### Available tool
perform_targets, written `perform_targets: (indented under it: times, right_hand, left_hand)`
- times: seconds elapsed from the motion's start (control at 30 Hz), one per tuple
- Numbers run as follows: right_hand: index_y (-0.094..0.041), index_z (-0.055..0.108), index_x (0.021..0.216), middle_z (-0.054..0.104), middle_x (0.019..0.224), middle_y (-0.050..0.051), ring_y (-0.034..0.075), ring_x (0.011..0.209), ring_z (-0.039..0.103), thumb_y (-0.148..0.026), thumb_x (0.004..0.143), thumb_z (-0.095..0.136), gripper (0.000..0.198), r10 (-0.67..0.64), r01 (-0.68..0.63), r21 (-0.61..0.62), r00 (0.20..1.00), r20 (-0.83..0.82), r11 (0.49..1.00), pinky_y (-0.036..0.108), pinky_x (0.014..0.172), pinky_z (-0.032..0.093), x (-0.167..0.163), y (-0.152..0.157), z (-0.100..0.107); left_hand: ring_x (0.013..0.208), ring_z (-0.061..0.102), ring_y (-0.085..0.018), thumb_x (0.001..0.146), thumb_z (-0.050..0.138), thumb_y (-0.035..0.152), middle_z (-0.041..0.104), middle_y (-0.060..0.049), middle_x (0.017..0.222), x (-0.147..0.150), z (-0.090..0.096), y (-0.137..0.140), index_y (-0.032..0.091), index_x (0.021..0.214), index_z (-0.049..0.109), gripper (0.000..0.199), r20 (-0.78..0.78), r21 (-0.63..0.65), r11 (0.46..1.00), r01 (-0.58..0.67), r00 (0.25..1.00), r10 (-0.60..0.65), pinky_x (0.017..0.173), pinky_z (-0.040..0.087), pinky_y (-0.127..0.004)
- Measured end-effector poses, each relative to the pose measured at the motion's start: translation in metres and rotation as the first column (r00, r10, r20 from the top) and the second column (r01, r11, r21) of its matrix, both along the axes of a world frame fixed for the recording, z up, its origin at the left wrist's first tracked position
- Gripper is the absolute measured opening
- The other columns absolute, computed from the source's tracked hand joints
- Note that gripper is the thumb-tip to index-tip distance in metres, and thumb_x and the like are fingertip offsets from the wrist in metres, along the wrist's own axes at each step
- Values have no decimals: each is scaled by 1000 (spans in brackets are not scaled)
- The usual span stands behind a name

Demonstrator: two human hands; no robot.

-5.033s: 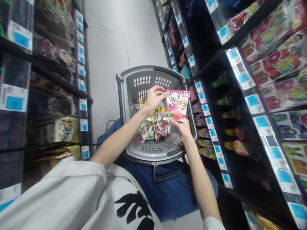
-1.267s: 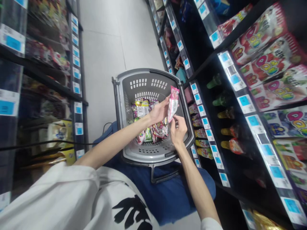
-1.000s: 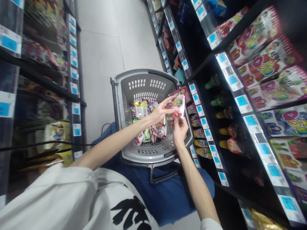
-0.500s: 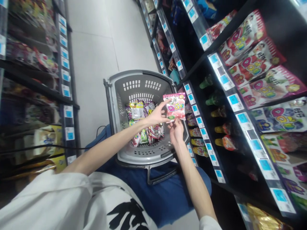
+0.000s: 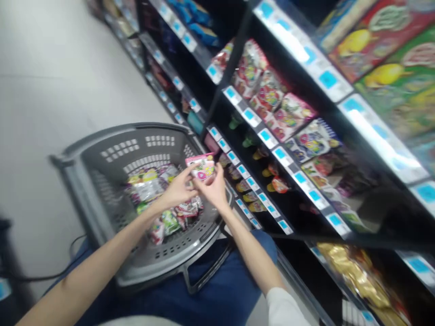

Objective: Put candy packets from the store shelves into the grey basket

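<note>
A small pink-and-white candy bag (image 5: 204, 165) is held up above the right side of a grey shopping basket (image 5: 98, 181). My left hand (image 5: 181, 185) grips the bag at its left and lower edge. My right hand (image 5: 215, 184) is closed on its lower right side, thumb along the edge. Inside the basket lie several snack packets (image 5: 170, 222) in purple, yellow, green and red wrappers. The basket rests against my legs, its black handle (image 5: 207, 271) folded down toward me.
Shelves with blue-and-white price tags (image 5: 280, 154) run along the right. They carry pink candy bags (image 5: 288, 115), a purple-and-white bag (image 5: 314, 138), colourful boxes (image 5: 390, 68) and gold packs (image 5: 353, 271). Pale floor (image 5: 41, 99) extends on the left. A black cable (image 5: 44, 277) hangs at lower left.
The view has swung to the right, bringing more shelf into sight. The bag is now tilted back, and my right hand has moved up along its right side.
</note>
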State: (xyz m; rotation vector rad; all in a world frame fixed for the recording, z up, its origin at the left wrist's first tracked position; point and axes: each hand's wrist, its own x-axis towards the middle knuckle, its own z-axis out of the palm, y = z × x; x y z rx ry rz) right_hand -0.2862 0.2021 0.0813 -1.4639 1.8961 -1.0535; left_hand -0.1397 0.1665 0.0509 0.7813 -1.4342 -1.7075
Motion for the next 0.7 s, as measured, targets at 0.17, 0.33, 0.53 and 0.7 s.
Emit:
perform_targets:
  times: [0.17,0.33,0.53,0.7]
  right_hand:
    - [-18,26,153,47,150,16,30,136,48,-44,54,91,120,-52,40,115,993,108,993,46,115,39,-12,-4,3]
    - [-20,49,131,64,128,10,27,115,64,-38,38,99,108,-110,11,183,834,541,983,44,102,52,-28,-6,14]
    - [-22,52,121,67,115,5,24,104,67,-28,35,99,98,-73,10,104,784,617,995,41,97,54,-46,-7,38]
    - [-23,45,127,66,118,5,20,106,65,-25,57,91,84,-87,247,-425,928,362,871,36,100,50,-79,14,92]
  left_hand:
    - [123,60,-29,61,83,28,48,-12,146,-3,9,3,33,151,32,103,39,20,1000,-22,999,21,88,62,-41]
    - [131,55,-32,68,80,43,50,-9,145,-2,18,10,36,151,31,97,110,-30,1000,-9,994,12,96,59,-49]
    - [126,59,-33,75,74,53,57,-12,141,2,24,3,27,142,42,79,63,-6,1000,-1,998,2,92,61,-45]
    - [114,65,-31,78,68,63,67,-11,126,8,22,-8,22,126,55,65,97,36,999,14,995,-17,86,62,-41]
